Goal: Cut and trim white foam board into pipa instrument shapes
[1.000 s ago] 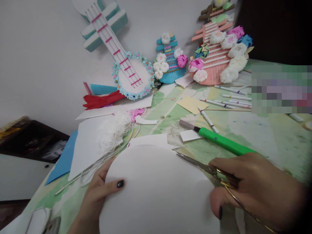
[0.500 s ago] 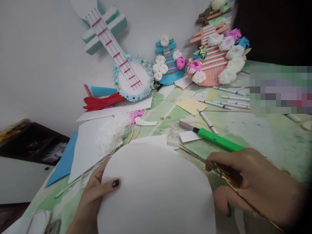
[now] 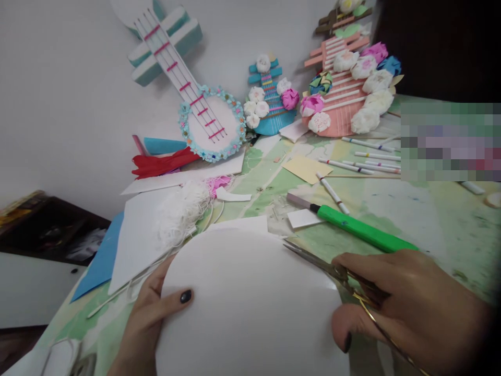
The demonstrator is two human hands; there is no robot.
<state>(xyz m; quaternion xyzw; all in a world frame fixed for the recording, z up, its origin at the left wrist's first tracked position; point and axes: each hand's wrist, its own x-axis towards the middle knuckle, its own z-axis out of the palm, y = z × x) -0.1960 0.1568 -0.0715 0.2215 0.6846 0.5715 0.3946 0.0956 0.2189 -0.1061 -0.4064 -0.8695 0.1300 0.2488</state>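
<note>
A large white sheet of paper or card (image 3: 242, 303) with a rounded top edge fills the lower middle. My left hand (image 3: 151, 313) grips its left side, thumb on the front face and fingers behind. In my right hand (image 3: 395, 297) is a pair of scissors (image 3: 319, 261), with the fingers wrapped round the handles. Their blades point to the upper left and lie along the sheet's upper right edge. A green-handled cutter knife (image 3: 360, 230) rests on the table just beyond my right hand.
Flower-trimmed craft instruments, one white (image 3: 215, 125), one blue (image 3: 272, 112) and one pink (image 3: 344, 99), lean at the back. Several marker pens (image 3: 332, 193) lie to the right. White yarn (image 3: 183, 211) and white sheets (image 3: 135, 235) lie to the left.
My right hand and the scissors have come slightly down and left, with the blades now over the sheet's upper right edge. The left hand keeps its hold.
</note>
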